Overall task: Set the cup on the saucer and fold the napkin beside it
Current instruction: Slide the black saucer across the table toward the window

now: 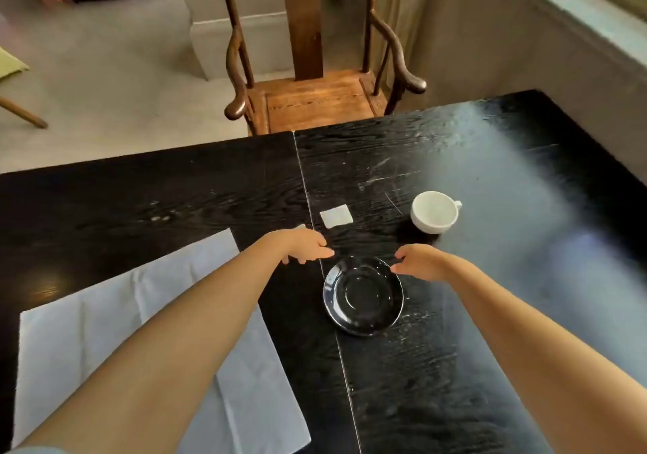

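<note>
A black saucer (363,296) lies on the black wooden table (455,348), near the middle. A white cup (435,211) stands upright beyond it to the right, handle pointing right. A pale blue napkin (87,320) lies unfolded flat at the left, partly under my left forearm. My left hand (304,245) hovers palm down just beyond the saucer's far left rim, fingers apart, holding nothing. My right hand (420,261) hovers at the saucer's far right rim, fingers loosely curled and empty.
A small white square (336,215), maybe a coaster or paper, lies beyond the saucer. A wooden armchair (315,100) stands at the table's far edge. A grey wall ledge (560,51) runs along the right. Another chair's leg (21,112) shows at far left.
</note>
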Demonstrator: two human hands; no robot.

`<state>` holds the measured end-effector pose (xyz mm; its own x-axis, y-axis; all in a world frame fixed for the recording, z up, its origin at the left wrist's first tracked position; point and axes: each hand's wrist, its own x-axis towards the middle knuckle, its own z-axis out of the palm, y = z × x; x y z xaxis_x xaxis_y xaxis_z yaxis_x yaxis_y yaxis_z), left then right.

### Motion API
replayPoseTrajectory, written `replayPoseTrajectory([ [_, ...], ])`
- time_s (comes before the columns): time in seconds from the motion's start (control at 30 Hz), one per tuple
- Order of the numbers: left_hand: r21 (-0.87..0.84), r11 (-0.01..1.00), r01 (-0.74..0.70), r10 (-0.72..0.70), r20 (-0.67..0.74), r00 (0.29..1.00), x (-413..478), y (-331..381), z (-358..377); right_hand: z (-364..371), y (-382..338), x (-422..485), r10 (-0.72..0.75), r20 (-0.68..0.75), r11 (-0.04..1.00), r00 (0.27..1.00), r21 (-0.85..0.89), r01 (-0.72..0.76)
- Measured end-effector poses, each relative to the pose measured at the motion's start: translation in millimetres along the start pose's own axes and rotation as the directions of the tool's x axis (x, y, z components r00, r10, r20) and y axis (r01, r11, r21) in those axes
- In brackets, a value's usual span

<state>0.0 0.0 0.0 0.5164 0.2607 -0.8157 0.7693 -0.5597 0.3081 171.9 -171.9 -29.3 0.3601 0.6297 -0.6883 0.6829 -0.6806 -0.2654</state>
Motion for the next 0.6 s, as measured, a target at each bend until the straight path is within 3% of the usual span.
replayPoseTrajectory([
  [0.1, -0.04, 0.999, 0.031, -0.032, -0.025, 0.999, 12, -10, 20, 19, 5, 6, 0.002, 0.022, 1.0, 1.0, 0.027, -0.003],
  [0.43, -0.442, 0.897, 0.01, -0.025, -0.028, 0.999, 37, -18, 79, 63, 15, 6, 0.089, -0.066, 0.87, 0.994, 0.49, -0.045],
  [0.6, -0.472, 0.881, -0.006, -0.046, -0.098, 0.994, 45, -18, 86, 73, 16, 5, 0.127, -0.119, 0.811, 0.985, 0.584, -0.034],
])
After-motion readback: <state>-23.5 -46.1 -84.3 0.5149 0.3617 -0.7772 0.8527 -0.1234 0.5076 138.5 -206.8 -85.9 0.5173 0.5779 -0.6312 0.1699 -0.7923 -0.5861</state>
